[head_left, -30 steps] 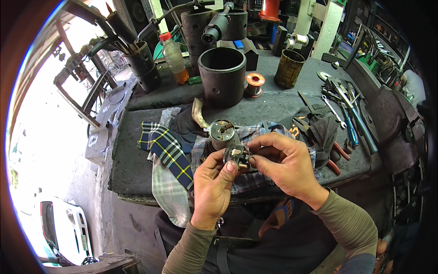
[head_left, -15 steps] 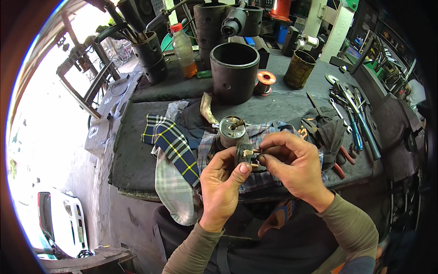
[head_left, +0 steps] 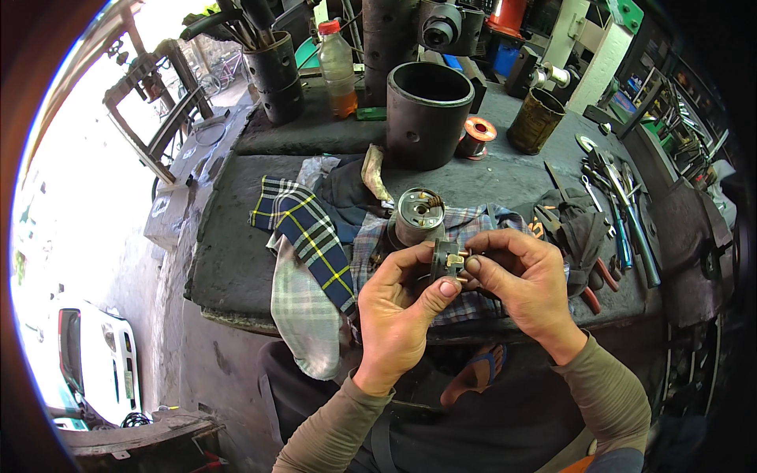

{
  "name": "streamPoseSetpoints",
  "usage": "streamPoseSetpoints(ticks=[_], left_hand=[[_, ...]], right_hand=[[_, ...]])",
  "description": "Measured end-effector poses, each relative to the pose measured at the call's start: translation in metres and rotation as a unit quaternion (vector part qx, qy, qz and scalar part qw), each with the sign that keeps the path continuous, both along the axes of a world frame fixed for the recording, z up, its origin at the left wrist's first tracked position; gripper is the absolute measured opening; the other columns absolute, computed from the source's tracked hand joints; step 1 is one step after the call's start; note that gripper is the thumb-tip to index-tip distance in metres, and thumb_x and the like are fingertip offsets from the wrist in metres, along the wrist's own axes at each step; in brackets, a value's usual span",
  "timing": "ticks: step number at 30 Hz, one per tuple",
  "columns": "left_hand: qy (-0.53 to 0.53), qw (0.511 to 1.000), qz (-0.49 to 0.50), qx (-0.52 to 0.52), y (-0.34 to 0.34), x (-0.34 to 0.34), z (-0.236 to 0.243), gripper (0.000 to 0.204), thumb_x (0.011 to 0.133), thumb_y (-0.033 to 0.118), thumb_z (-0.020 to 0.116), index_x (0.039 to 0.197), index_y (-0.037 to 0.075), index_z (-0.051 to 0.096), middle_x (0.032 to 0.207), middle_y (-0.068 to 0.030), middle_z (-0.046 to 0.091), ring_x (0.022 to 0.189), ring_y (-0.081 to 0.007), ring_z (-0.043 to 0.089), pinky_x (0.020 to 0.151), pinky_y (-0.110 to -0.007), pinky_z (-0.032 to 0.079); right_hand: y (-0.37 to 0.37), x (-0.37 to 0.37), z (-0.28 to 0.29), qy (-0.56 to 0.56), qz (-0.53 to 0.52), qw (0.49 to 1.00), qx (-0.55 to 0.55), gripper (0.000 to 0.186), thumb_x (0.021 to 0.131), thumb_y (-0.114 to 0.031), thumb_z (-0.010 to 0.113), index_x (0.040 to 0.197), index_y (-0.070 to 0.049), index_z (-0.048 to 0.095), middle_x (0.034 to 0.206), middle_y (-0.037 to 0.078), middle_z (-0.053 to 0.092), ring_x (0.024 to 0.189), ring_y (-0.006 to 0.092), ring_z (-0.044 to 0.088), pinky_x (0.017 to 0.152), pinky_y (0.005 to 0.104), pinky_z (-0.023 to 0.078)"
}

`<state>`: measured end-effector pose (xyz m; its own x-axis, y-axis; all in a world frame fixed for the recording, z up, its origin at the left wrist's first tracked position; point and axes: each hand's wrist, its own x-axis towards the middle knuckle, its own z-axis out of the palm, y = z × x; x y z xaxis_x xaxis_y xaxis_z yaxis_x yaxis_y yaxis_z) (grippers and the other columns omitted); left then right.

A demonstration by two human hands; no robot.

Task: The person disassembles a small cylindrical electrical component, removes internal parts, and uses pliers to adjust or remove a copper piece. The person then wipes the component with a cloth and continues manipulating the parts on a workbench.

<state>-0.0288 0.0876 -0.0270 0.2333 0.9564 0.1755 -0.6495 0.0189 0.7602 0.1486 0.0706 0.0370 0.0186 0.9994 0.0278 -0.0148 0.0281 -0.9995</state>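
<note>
Harsh daylight is pouring in from the left, bleaching the outdoor ground (head_left: 71, 236) white and glaring off the rounded white car (head_left: 98, 370). Softer light is reaching the worn dark-grey tabletop (head_left: 233, 260) and the bare, sharply focused hands (head_left: 398, 315). The right rim is sinking into shadow; fisheye distortion is bending straight edges.

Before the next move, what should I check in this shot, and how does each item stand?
1. Left hand gripping the black part: ok.
2. Right hand away from that part: not ok, its fingertips are right at it.
3. What the right fingertips pinch: cannot tell, they hide it.
4. Cylinder end face uncovered: ok.
5. Bottle capped: ok.
</note>
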Motion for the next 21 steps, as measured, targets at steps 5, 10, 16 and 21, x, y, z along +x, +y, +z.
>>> streamPoseSetpoints(ticks=[5, 10, 16, 21], left_hand=[[0.024, 1.0, 0.01, 0.01, -0.001, 0.002, 0.0, 0.045, 0.099, -0.003, 0.079, 0.139, -0.009, 0.06, 0.126, -0.0147, 0.072, 0.113, -0.0202, 0.075, 0.102, -0.033, 0.062], [0.039, 0.999, 0.012, 0.013, -0.002, 0.002, 0.0, 0.044, 0.099, -0.002, 0.08, 0.138, -0.01, 0.06, 0.125, -0.0127, 0.071, 0.114, -0.0179, 0.072, 0.103, -0.032, 0.061], [0.008, 1.0, -0.005, -0.018, 0.001, -0.001, -0.004, 0.042, 0.101, 0.001, 0.08, 0.137, -0.009, 0.061, 0.124, -0.0114, 0.072, 0.113, -0.0154, 0.071, 0.101, -0.03, 0.06], [0.008, 1.0, -0.008, -0.01, 0.002, -0.001, -0.004, 0.041, 0.102, 0.004, 0.08, 0.136, -0.008, 0.062, 0.122, -0.0107, 0.073, 0.111, -0.0141, 0.071, 0.101, -0.028, 0.059]], right_hand=[[0.002, 0.008, -0.007, -0.079, 0.014, 0.997, 0.009, 0.021, 0.109, -0.013, 0.071, 0.117, 0.006, 0.076, 0.096, 0.005, 0.078, 0.083, 0.0073, 0.069, 0.071, 0.0248, 0.056], [0.007, 0.009, -0.009, -0.108, 0.023, 0.994, -0.012, 0.025, 0.113, -0.018, 0.065, 0.117, 0.004, 0.076, 0.091, 0.003, 0.074, 0.078, 0.0059, 0.061, 0.067, 0.0284, 0.047], [0.004, 0.01, -0.001, -0.301, -0.025, 0.923, 0.24, 0.021, 0.098, -0.004, 0.076, 0.118, -0.001, 0.076, 0.099, 0.01, 0.075, 0.084, 0.0216, 0.07, 0.077, 0.0327, 0.053], [0.0, 0.005, -0.001, -0.307, -0.025, 0.926, 0.218, 0.021, 0.094, -0.003, 0.079, 0.115, 0.001, 0.075, 0.1, 0.014, 0.076, 0.087, 0.0249, 0.074, 0.077, 0.0365, 0.057]])
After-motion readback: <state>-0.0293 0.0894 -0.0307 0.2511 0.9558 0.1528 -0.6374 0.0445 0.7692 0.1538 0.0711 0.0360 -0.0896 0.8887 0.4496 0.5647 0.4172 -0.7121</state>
